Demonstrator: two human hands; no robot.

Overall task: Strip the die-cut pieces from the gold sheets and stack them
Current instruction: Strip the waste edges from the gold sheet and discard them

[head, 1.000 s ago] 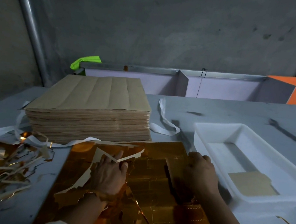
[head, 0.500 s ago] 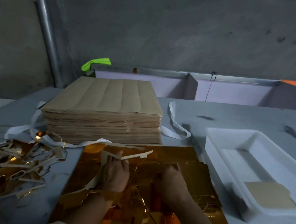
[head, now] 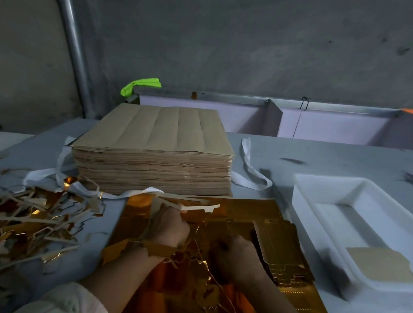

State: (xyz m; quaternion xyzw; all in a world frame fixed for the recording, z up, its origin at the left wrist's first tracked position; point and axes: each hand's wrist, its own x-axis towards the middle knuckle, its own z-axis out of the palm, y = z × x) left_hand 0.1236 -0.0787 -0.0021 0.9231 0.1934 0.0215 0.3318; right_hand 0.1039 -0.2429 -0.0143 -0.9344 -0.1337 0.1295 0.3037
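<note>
The left hand (head: 170, 225) gripped a pale jagged waste strip (head: 201, 208) above the shiny gold die-cut sheet (head: 250, 210), which lay on the grey table (head: 327, 156) beside the tall brown paper stack (head: 155, 151). The right hand (head: 238, 259) rested on the sheet, and its grip could not be told.

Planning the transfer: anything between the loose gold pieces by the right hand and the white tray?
Nothing visible. Between the gold pieces by the right hand and the white tray lies only a bare strip of table. The tray's raised wall must be cleared; one tan piece already lies inside.
</note>
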